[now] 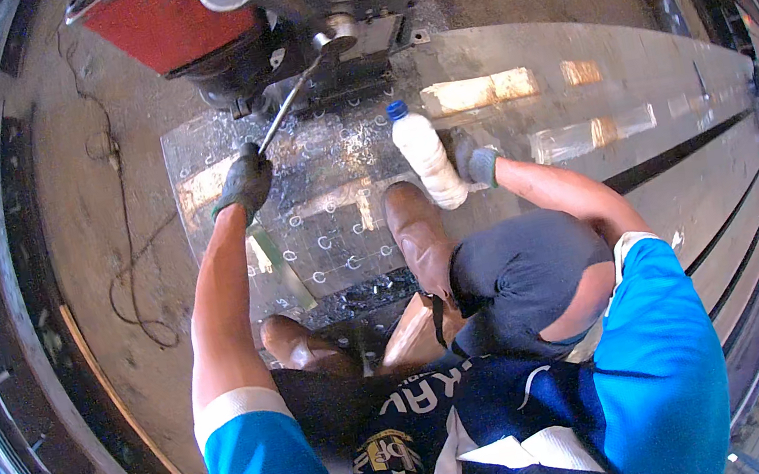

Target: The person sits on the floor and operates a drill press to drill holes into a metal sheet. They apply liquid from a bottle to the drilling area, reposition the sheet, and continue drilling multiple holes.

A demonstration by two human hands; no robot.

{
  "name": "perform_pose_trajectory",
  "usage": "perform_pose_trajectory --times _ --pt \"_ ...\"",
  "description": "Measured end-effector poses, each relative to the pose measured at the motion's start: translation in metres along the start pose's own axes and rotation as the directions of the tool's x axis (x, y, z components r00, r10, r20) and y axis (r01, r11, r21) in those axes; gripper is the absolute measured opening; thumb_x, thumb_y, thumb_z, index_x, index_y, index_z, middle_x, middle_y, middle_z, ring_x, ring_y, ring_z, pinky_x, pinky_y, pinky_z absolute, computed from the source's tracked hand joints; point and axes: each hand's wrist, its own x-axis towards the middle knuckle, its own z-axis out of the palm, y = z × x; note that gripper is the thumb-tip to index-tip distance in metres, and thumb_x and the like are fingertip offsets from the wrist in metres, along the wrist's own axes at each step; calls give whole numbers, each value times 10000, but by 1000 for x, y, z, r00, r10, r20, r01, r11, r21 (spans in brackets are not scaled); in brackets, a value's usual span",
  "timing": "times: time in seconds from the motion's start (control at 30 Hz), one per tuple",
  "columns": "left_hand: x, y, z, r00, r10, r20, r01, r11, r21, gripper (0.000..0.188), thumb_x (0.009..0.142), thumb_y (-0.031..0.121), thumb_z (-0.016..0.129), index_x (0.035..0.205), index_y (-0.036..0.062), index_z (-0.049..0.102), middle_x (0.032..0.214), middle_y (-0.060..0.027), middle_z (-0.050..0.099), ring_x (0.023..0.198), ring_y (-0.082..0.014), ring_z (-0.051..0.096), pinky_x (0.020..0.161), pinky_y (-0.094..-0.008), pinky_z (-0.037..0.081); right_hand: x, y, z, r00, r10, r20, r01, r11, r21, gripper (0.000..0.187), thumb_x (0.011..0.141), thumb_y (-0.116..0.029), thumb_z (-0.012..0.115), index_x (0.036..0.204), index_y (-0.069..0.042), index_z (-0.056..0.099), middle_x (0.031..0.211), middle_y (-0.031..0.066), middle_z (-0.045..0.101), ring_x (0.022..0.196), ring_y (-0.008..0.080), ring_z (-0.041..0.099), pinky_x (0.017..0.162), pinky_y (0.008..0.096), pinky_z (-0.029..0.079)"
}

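Observation:
My left hand [246, 181], in a dark glove, is closed round the lower end of a metal lever [290, 100]. The lever runs up to the round hub [336, 33] of a red and dark drilling machine [169, 20]. My right hand [467, 156], also gloved, is right against the side of a white plastic bottle [426, 153] with a blue cap. Its fingers are mostly hidden, so its grip does not show. Under the machine lies a steel plate [332, 255] marked with several chalk circles and strewn with dark shavings near the machine's base.
My boot [416, 225] is on the plate, close to the bottle. A flat greenish strip [286, 269] lies below my left hand. A cable [118, 181] winds over the dusty floor at left. Long steel plates [693, 171] with dark gaps between them stretch away to the right.

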Motion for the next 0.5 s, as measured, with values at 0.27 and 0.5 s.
perform_pose_trajectory --times 0.27,0.5 --pt "0 -16 -3 999 28 -14 -27 997 76 338 962 272 586 1202 37 551 1045 -319 690 1027 -520 656 847 -563 518 5 26 -45 901 -32 -433 -87 964 -251 443 1084 -269 357 1445 -62 509 1423 127 606 1253 261 604 1106 402 464" --pt "-53 -10 -91 982 69 -173 -44 989 144 383 900 327 733 1061 9 594 907 -189 688 835 -337 680 747 -444 513 23 51 -82 754 -26 -656 -301 874 -381 434 1074 -260 375 1431 -62 521 1408 132 615 1242 268 611 1095 405 470"
